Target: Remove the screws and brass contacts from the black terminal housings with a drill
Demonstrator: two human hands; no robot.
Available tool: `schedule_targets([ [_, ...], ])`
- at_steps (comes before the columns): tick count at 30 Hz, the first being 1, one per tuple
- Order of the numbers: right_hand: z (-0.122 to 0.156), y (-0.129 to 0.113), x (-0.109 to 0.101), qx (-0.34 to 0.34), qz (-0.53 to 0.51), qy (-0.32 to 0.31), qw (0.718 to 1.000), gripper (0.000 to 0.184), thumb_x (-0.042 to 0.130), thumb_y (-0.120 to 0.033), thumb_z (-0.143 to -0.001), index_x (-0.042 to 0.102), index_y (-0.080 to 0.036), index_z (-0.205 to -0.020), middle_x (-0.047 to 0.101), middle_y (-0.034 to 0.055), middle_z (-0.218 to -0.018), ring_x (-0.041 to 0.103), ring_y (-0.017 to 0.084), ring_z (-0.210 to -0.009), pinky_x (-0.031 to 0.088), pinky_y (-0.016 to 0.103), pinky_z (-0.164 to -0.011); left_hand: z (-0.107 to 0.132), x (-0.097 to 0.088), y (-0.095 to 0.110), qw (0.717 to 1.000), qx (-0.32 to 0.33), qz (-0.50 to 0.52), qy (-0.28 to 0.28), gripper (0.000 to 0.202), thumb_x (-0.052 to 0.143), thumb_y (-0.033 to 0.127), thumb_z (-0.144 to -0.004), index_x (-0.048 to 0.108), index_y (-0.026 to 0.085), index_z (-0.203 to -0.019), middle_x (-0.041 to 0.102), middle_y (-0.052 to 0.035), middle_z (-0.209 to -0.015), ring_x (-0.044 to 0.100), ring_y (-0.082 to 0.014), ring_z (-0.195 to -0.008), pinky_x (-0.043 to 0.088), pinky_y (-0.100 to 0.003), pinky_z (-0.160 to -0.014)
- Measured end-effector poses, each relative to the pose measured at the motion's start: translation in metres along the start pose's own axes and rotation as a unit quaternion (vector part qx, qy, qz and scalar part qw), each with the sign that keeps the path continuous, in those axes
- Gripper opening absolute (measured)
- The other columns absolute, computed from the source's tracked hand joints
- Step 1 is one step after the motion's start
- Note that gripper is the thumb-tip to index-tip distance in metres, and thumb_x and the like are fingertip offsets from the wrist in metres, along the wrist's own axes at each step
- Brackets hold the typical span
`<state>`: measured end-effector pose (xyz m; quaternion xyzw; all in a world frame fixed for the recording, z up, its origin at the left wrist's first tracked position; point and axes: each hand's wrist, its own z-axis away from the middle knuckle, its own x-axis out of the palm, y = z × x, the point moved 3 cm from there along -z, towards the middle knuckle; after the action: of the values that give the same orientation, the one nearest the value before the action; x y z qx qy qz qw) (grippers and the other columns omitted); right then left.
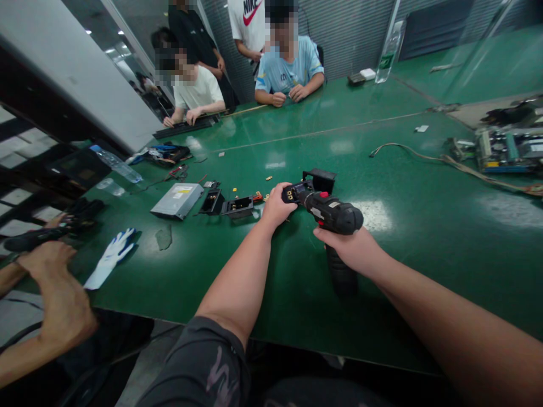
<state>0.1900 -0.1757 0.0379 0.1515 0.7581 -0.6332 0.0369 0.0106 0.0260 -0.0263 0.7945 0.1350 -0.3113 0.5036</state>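
1. Black plastic appears to be used for the small housing (290, 189), which is held just above the middle of the counter (275, 288), with yellow connector parts set in its near face.
2. The housing is grasped by the left hand (278, 206), its left edge being pinched between thumb and fingers.
3. The cordless drill (337, 215) is gripped by the right hand (356, 249), which is wrapped around the upper handle; its nose is pointed at the housing, but whether the two are touching cannot be told.
4. A black box-shaped part (320, 180) is seen just behind; whether it is joined to the housing cannot be made out.
5. The housing is judged light, stiff and rather smooth, and is best held by its outer walls, away from the connectors and the bit.
6. The drill is judged heavier and is best steadied by its handle.
7. Two black open-topped housings (238, 208) and a silver optical drive (177, 199) are set to the left.
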Motion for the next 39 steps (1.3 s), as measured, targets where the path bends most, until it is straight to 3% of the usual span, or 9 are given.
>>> schedule_targets([
  [9, 0.0009, 0.0017, 0.0006, -0.006, 0.006, 0.01, 1.0, 0.055, 0.076, -0.046, -0.089, 0.077, -0.022, -0.139, 0.079, 0.0175, -0.147, 0.072, 0.042, -0.142, 0.047, 0.062, -0.133, -0.0001, 0.0012, -0.0025, 1.0, 0.003, 0.006, 0.003, 0.07, 0.084, 0.014, -0.075, 0.068, 0.027, -0.142, 0.075, -0.0098, -0.143, 0.072, -0.034, -0.136, 0.055, -0.053, -0.124],
  [18, 0.0003, 0.0023, 0.0002, -0.011, 0.009, 0.008, 1.0, 0.05, 0.075, -0.045, -0.09, 0.078, -0.023, -0.136, 0.081, 0.0167, -0.144, 0.072, 0.041, -0.141, 0.048, 0.063, -0.133, 0.0001, -0.0004, 0.0005, 1.0, 0.003, 0.006, 0.003, 0.069, 0.083, 0.014, -0.075, 0.068, 0.026, -0.142, 0.075, -0.0109, -0.143, 0.071, -0.0348, -0.137, 0.054, -0.054, -0.125],
  [24, -0.0008, 0.0, -0.0005, -0.013, 0.018, -0.008, 1.0, 0.039, 0.074, -0.043, -0.09, 0.079, -0.023, -0.123, 0.084, 0.0142, -0.126, 0.077, 0.039, -0.123, 0.054, 0.061, -0.125, -0.0004, 0.0008, -0.0001, 1.0, 0.01, 0.009, 0.003, 0.069, 0.082, 0.012, -0.074, 0.068, 0.028, -0.139, 0.076, -0.0087, -0.139, 0.072, -0.0341, -0.134, 0.055, -0.054, -0.125],
  [27, -0.0003, -0.0008, -0.0013, -0.005, 0.019, 0.003, 1.0, 0.046, 0.075, -0.045, -0.089, 0.078, -0.022, -0.13, 0.081, 0.0168, -0.134, 0.075, 0.04, -0.13, 0.052, 0.062, -0.127, -0.0005, 0.0011, -0.0016, 1.0, 0.011, 0.005, 0.004, 0.069, 0.083, 0.013, -0.074, 0.068, 0.028, -0.14, 0.076, -0.0081, -0.139, 0.072, -0.034, -0.134, 0.055, -0.054, -0.124],
  [39, 0.0002, 0.0006, -0.0004, -0.005, 0.014, 0.0, 1.0, 0.048, 0.075, -0.046, -0.09, 0.078, -0.021, -0.13, 0.079, 0.0187, -0.141, 0.072, 0.042, -0.141, 0.047, 0.064, -0.132, 0.0001, 0.0006, -0.0018, 1.0, 0.0, 0.001, 0.001, 0.07, 0.083, 0.015, -0.075, 0.068, 0.028, -0.142, 0.075, -0.0088, -0.143, 0.071, -0.0334, -0.137, 0.055, -0.053, -0.125],
])
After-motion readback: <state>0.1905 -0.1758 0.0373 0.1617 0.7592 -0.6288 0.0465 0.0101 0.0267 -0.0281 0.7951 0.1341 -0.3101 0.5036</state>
